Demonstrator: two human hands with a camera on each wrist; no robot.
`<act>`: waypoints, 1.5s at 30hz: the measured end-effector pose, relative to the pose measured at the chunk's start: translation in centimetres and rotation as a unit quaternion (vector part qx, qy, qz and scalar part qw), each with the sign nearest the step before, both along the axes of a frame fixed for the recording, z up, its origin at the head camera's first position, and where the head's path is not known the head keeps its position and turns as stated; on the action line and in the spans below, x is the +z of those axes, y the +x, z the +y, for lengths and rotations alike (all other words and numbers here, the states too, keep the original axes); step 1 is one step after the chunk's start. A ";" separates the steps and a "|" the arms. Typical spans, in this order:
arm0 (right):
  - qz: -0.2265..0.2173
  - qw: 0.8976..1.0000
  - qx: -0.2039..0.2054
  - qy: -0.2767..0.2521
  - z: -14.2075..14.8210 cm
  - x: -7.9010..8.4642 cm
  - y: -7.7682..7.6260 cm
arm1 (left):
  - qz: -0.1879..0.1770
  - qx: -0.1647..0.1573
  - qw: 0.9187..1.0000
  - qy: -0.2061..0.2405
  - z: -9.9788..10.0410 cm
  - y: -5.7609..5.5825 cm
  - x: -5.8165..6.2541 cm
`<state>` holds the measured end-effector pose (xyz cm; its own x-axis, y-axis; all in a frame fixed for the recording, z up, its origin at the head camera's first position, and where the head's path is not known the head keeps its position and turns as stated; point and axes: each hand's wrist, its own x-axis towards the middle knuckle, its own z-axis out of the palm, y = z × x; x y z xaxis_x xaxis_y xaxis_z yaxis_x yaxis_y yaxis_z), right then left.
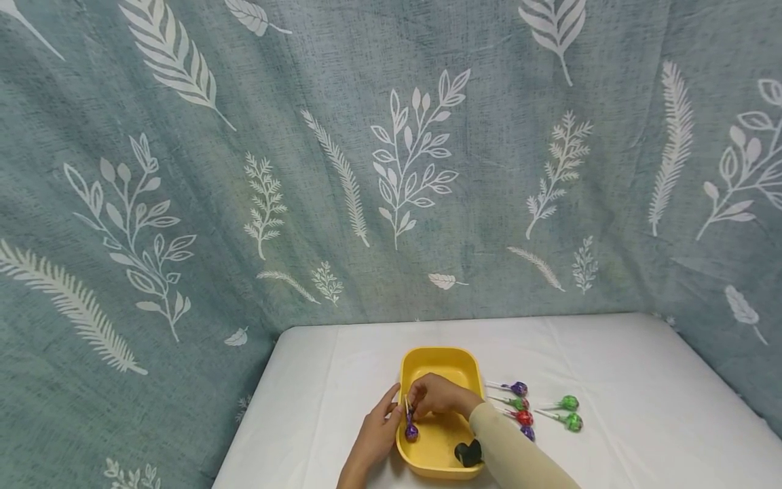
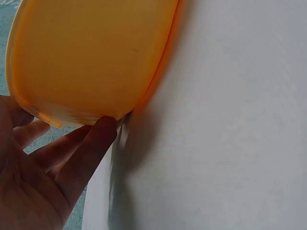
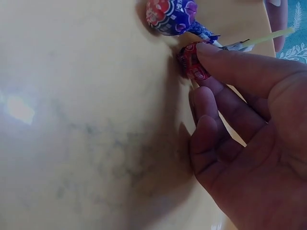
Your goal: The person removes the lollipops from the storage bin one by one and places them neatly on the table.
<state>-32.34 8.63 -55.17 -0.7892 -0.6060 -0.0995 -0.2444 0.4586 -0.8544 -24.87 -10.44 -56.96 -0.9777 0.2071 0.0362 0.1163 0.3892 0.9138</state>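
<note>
A yellow plastic container (image 1: 449, 441) stands on the white table. My left hand (image 1: 377, 435) holds its left wall, thumb at the rim and fingers against the outside, as the left wrist view shows. My right hand (image 1: 436, 395) reaches into the container. Its thumb and fingers pinch a small red-wrapped lollipop (image 3: 195, 64), partly hidden by the thumb. Right beside it, a purple-wrapped lollipop (image 1: 412, 432) lies along the container's left side, its head toward the front; its red and white print shows in the right wrist view.
To the right of the container lie several lollipops: a purple one (image 1: 519, 389), a red one (image 1: 524, 418) and green ones (image 1: 573, 422) among them. A dark heart-shaped thing (image 1: 468, 453) shows by the right sleeve. A leaf-patterned curtain (image 1: 415, 204) hangs behind the table.
</note>
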 end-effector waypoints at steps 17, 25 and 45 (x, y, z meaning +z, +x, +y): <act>-0.007 0.998 -0.059 0.017 1.1 1.6 0.2 | 0.017 0.002 1.000 -0.019 0.1 0.0 -0.3; 0.006 0.999 -0.050 0.001 1.6 2.1 0.1 | 0.019 -0.001 1.000 -0.023 0.1 0.1 -0.1; 0.053 0.995 -0.065 -0.059 3.0 3.9 0.7 | 0.019 0.002 1.000 -0.017 0.1 0.0 -0.3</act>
